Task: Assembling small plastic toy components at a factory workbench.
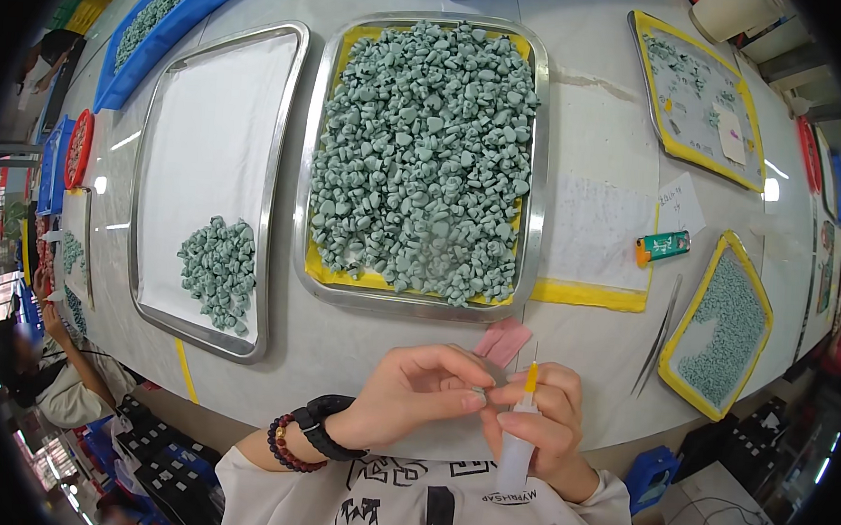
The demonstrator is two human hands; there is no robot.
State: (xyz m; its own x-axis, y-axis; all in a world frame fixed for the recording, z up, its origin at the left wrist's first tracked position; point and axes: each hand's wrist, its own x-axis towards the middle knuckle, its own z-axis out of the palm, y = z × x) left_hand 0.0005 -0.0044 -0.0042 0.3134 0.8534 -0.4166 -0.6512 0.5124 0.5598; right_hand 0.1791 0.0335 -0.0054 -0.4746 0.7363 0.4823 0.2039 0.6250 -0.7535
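Note:
Close to my body, my left hand [421,388] pinches a small piece between thumb and fingertips; mostly hidden, it looks pale green. My right hand [555,424] is wrapped round a white needle-tip glue bottle [515,462], held upright with its yellow nozzle and thin needle pointing up. Both hands' fingertips meet or nearly meet at the small piece. A folded pink cloth [504,341] lies just beyond my hands. Past it stands a metal tray [537,174] heaped with small grey-green pieces [426,158]. To its left, a white-lined metal tray [210,109] holds a smaller pile [217,273].
On the right lie tweezers [659,337], a green lighter [664,247], and a yellow-edged board [765,314] covered in small green pieces. Another yellow-edged board [709,102] sits farther back. A blue bin [157,21] stands at far left. Another person [63,367] works at the left.

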